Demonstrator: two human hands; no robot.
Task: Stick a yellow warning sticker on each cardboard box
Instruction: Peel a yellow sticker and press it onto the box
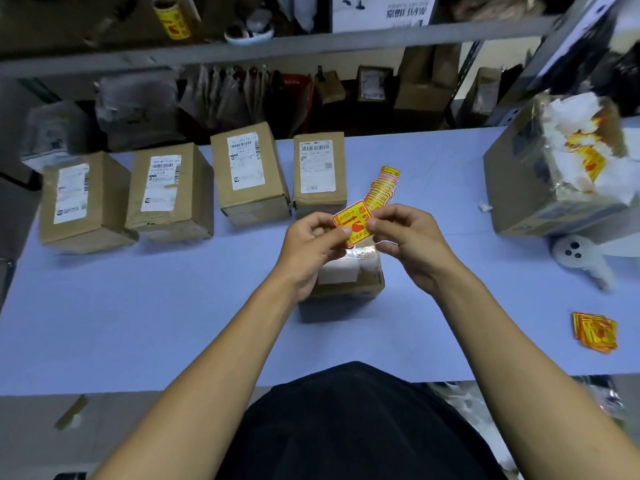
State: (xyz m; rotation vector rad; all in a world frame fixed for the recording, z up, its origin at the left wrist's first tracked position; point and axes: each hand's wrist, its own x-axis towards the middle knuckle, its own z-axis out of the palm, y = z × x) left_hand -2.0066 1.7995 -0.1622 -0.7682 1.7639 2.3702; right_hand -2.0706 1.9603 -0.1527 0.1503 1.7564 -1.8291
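Both hands hold one yellow and red warning sticker (354,221) in the air above a small cardboard box (346,285) that stands in the middle of the table. My left hand (311,249) pinches the sticker's lower left edge, and my right hand (403,237) pinches its right edge. The box under my hands carries a white label and is partly hidden by them. A row of several cardboard boxes with white shipping labels lines the far side, among them one box at the far left (83,202) and one just beyond my hands (318,173).
A strip of stickers (382,188) lies beyond my hands. A loose stack of stickers (595,331) sits at the right. A large open carton (554,168) full of peeled backing paper stands at the right, with a white object (575,254) below it. Cluttered shelves rise behind the table (138,323).
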